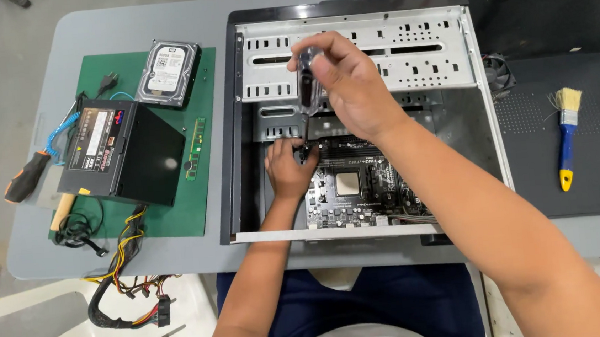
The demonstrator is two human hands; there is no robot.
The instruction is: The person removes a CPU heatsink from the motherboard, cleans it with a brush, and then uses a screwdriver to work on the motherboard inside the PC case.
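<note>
An open computer case lies flat on the grey table, with a black motherboard inside. My right hand grips the dark handle of a screwdriver held upright, its shaft pointing down at the board's upper left corner. My left hand rests inside the case at that same corner, fingers next to the screwdriver tip. The tip itself is hidden behind my fingers.
On a green mat to the left lie a black power supply with its cable bundle, a hard drive and a memory stick. An orange-handled screwdriver lies far left. A blue-handled brush lies on the black panel at right.
</note>
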